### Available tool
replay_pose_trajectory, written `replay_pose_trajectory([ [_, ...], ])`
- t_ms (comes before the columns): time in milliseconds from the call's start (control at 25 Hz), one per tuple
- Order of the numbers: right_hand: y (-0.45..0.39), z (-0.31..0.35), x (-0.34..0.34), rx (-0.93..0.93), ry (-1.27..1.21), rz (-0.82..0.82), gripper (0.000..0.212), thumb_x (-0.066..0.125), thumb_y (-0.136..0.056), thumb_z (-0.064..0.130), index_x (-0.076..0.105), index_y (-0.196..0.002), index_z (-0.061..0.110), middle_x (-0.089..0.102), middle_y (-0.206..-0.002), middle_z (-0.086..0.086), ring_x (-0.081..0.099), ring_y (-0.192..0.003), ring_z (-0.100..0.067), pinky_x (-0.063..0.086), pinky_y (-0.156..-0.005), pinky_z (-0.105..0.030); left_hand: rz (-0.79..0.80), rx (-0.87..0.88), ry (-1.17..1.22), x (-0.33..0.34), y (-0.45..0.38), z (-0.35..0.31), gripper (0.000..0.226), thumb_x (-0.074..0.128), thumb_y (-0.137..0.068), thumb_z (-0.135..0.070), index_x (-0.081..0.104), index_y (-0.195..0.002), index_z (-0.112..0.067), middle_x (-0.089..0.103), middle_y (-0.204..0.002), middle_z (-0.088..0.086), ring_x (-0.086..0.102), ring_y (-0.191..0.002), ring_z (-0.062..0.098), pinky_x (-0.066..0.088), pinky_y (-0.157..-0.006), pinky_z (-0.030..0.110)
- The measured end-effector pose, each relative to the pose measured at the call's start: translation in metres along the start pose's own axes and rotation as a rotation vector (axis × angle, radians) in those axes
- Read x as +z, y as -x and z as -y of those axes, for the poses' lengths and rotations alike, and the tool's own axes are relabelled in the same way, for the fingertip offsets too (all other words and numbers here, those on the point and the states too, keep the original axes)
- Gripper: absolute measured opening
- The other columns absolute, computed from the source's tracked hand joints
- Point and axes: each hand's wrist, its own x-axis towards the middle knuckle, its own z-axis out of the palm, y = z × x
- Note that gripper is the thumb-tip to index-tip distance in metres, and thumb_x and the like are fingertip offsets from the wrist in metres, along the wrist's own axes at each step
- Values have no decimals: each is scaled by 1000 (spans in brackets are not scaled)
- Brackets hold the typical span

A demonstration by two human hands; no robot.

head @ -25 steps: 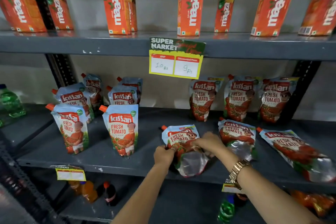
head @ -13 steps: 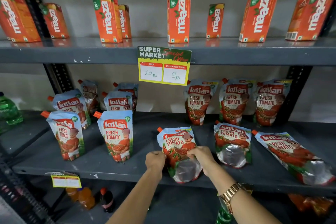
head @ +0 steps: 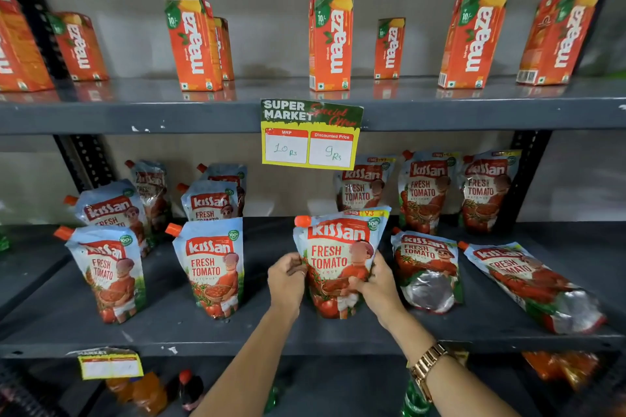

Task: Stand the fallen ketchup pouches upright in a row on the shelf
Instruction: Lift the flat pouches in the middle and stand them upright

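Kissan ketchup pouch (head: 338,261), "Fresh Tomato" label, upright between both hands

I see pale-blue ketchup pouches (head: 338,264) with red logos and orange caps, orange-and-green juice cartons (head: 330,44), a yellow-edged price tag (head: 310,135), grey shelf (head: 101,332).

Held pouch (head: 338,261): both side edges covered where the hands grip, left hand (head: 287,278) and right hand (head: 377,284); base contact with shelf (head: 169,322) not resolvable. Far left of the hands, rear pouches (head: 150,186) blurred, labels half hidden by the front row. Below the hands, bottles (head: 189,389) dim, possibly soft drinks. Carton (head: 17,51) at upper left cut by frame edge.
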Motion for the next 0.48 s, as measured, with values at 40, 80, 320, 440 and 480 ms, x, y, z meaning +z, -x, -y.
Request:
replay_pose_trajectory([
  [40, 0, -2, 1, 10, 4, -1, 48, 57, -79, -15, 48, -108, 22, 63, -113, -8, 60, -103, -18, 53, -87, -35, 7, 7, -19, -1, -1, 1, 22, 48, -82, 14, 64, -90, 0, 65, -82, 9, 56, -71, 13, 47, -62, 22],
  [80, 1, -4, 1, 22, 7, 7, 47, 58, -80, -12, 46, -110, 21, 61, -115, -7, 58, -105, -17, 51, -87, -31, 10, 14, -39, -2, -2, 1, 20, 49, -83, 12, 63, -90, -1, 64, -84, 10, 57, -74, 15, 49, -67, 26],
  [320, 13, -6, -1, 46, 178, -145, 25, 61, -85, 1, 55, -110, 3, 65, -109, -15, 61, -97, -20, 50, -82, -28, -87, 67, -166, -7, 9, -4, 16, 62, -81, 1, 64, -97, -2, 63, -86, 5, 57, -81, 15, 47, -73, 23],
  [440, 26, 0, -12, -30, 268, -432, 20, 58, -85, -2, 61, -103, 4, 67, -98, -12, 63, -92, -24, 46, -75, -24, -164, 169, -204, -9, 24, -5, 14, 66, -78, -1, 61, -91, -2, 57, -76, -1, 51, -68, 4, 40, -58, 3],
  [480, 30, 3, -17, -49, 288, -521, 19, 56, -84, -5, 62, -101, 3, 67, -96, -13, 63, -89, -24, 46, -74, -24, -160, 193, -206, -7, 28, -6, 12, 67, -78, -3, 61, -88, -4, 55, -73, -3, 49, -66, 3, 40, -56, 2],
])
